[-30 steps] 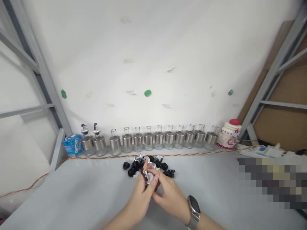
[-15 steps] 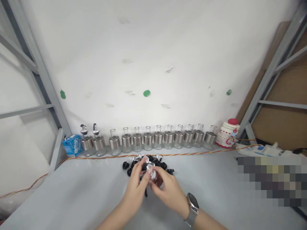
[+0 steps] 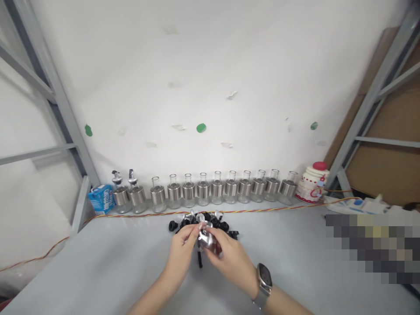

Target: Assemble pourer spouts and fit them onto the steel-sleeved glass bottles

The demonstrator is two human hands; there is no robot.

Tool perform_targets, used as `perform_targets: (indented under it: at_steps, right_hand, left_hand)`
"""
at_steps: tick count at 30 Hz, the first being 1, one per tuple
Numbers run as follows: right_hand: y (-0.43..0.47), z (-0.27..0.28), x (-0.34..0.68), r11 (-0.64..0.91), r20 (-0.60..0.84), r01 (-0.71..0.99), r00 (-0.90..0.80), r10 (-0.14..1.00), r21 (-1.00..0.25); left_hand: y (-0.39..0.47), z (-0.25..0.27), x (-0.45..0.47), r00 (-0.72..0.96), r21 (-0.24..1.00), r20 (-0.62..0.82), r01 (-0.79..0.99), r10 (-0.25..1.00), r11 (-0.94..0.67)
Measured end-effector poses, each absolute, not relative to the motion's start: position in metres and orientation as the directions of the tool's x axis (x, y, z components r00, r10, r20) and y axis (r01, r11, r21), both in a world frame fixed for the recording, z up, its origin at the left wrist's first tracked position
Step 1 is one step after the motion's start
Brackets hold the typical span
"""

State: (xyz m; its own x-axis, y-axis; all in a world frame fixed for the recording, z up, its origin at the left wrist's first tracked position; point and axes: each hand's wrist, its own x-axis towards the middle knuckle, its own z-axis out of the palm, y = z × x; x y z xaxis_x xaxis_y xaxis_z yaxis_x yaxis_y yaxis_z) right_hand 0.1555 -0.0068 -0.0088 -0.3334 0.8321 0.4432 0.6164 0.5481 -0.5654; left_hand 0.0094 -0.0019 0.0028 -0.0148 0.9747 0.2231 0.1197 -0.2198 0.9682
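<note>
The right hand (image 3: 229,258), watch (image 3: 264,280) on its wrist, is pinching a small silver spout cap (image 3: 206,239) between thumb and fingers, holding it just above the table (image 3: 98,271). The left hand (image 3: 182,251) is meeting it from the other side, fingertips closing narrowly on the same piece; whether it is gripping the cap itself or a black part under it is hard to tell. A thin black stem (image 3: 200,258) is hanging down below the cap, so the long axis is running roughly vertical, tilted a little, with the metal end pointing up and toward the wall.

The piece is looking light and rigid, smooth metal that is probably slippery, so the knurl-free rim is best pinched across its width; the stem is likely softer and bendable.

Just beyond the hands, a heap of black stoppers (image 3: 223,227) and more silver caps is lying on the table. Behind it a twisted cord (image 3: 262,210) is running along, then a row of glass bottles (image 3: 203,190) is standing against the wall, two at the left already wearing spouts (image 3: 124,179). A blue carton (image 3: 101,197) is sitting at the left end, a white jar (image 3: 311,181) at the right.
</note>
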Motion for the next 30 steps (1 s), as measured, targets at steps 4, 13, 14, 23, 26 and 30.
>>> perform_targets:
  at_steps: [4, 13, 14, 23, 26, 30]
  right_hand:
    - [-0.002, -0.011, 0.158, 0.5, 0.44, 0.673, -0.278, 0.854, -0.545]
    - [-0.005, -0.007, 0.155, 0.462, 0.464, 0.763, -0.242, 0.852, -0.451]
    - [-0.005, -0.008, 0.155, 0.467, 0.47, 0.765, -0.246, 0.848, -0.443]
    - [-0.006, -0.011, 0.153, 0.476, 0.453, 0.736, -0.255, 0.854, -0.482]
    - [-0.008, -0.01, 0.151, 0.48, 0.427, 0.684, -0.264, 0.865, -0.549]
    - [-0.009, -0.011, 0.149, 0.467, 0.4, 0.592, -0.251, 0.881, -0.657]
  left_hand:
    - [-0.007, -0.006, 0.01, -0.045, 0.953, 0.252, 0.188, 0.967, -0.24]
    - [-0.008, -0.016, 0.013, 0.081, 0.819, 0.371, 0.442, 0.925, -0.367]
    - [-0.008, -0.016, 0.013, 0.091, 0.797, 0.371, 0.48, 0.924, -0.368]
    - [-0.011, -0.016, 0.013, 0.147, 0.593, 0.422, 0.701, 0.895, -0.395]
    - [-0.011, -0.017, 0.014, 0.161, 0.544, 0.445, 0.733, 0.881, -0.409]
    - [-0.01, -0.015, 0.012, 0.202, 0.501, 0.465, 0.742, 0.862, -0.445]
